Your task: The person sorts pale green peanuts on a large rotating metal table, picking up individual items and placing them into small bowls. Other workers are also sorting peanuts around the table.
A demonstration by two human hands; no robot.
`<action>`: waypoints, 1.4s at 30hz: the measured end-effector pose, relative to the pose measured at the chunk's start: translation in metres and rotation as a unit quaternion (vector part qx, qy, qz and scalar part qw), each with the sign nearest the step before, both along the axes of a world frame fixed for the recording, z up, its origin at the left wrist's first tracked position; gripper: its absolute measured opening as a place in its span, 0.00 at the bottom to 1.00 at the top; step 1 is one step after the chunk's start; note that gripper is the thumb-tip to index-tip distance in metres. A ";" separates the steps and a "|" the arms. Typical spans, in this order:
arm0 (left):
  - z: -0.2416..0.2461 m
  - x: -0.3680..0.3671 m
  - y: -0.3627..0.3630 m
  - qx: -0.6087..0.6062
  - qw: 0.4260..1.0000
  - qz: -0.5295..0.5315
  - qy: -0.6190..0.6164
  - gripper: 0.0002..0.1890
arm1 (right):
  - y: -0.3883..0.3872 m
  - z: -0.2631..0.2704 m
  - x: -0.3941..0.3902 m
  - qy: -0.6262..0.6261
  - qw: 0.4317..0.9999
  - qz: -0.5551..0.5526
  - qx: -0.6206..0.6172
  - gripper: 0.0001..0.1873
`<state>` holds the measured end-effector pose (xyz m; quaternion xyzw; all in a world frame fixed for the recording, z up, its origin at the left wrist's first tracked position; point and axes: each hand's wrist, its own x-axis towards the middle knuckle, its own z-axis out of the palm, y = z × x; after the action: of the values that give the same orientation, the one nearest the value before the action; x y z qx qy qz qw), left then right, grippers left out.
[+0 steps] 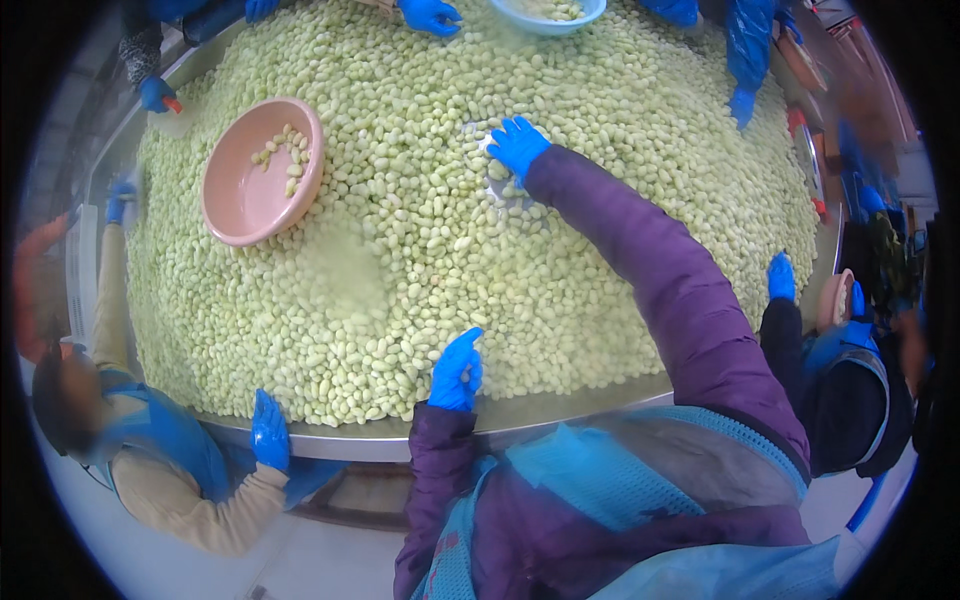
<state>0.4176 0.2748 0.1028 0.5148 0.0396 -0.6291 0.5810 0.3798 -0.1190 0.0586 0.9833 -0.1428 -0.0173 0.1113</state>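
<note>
A broad layer of pale green oval fruits (420, 247) covers the metal table in front of me. My right hand (517, 148), in a blue glove, reaches far out over them with its fingers spread. Beneath and beside that palm, a grey patch of bare, shiny surface (510, 193) shows between the fruits. Close to the table's near edge is my left hand (456, 369), also blue-gloved, its index finger extended and the other fingers partly bent. I see nothing held in either hand. Purple padded sleeves cover both my arms.
A pink bowl (259, 176) with a few fruits rests tilted on the layer, left of my right hand. A light blue basin (551, 16) holding fruits stands at the far side. Co-workers' gloved hands surround the table, one at the near rim (337, 448) on my left.
</note>
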 end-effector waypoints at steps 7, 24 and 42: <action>0.003 0.008 0.002 -0.001 1.000 0.011 0.004 0.25 | -0.073 -0.040 -0.031 0.077 0.987 -0.136 -0.027 0.27; 0.000 0.004 0.006 0.021 0.999 -0.004 0.047 0.28 | 0.050 -0.004 -0.036 -0.126 0.923 -0.149 0.333 0.34; 0.004 -0.006 0.014 -0.010 0.998 0.025 0.049 0.22 | 0.157 0.041 -0.193 -0.307 0.869 -0.195 0.337 0.16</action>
<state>0.4112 0.2892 0.1064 0.4763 0.0739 -0.6392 0.5992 0.1867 0.0376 0.0997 0.8691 -0.3439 0.2169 -0.2816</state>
